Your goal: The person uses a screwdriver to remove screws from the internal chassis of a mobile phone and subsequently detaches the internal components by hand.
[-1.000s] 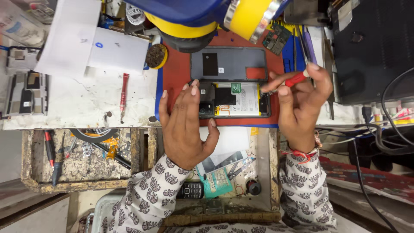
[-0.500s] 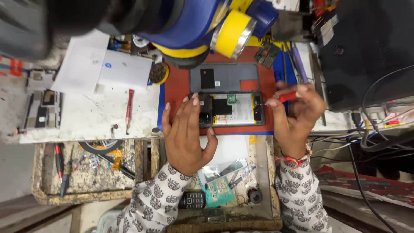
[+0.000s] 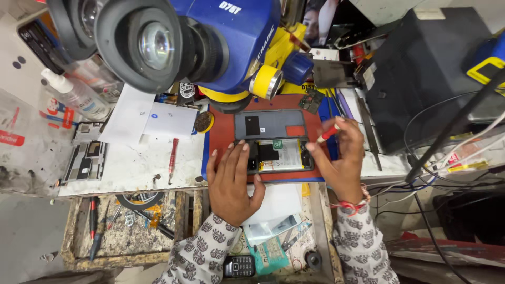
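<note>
On a cluttered repair desk's red mat (image 3: 221, 138), the left hand (image 3: 231, 181) presses flat on the opened smartphone (image 3: 279, 156); the right hand (image 3: 339, 158) pinches a red screwdriver (image 3: 327, 133). Screw work seems underway; steadiness needed.

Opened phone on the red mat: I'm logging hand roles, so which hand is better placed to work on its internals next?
Probably the right hand: it already holds the red-handled tool beside the opened phone, while the left hand lies flat, steadying it.

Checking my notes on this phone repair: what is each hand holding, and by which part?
The right hand pinches a red-handled tool by its handle. The left hand holds nothing; its fingertips press on the opened phone at its left end.
</note>
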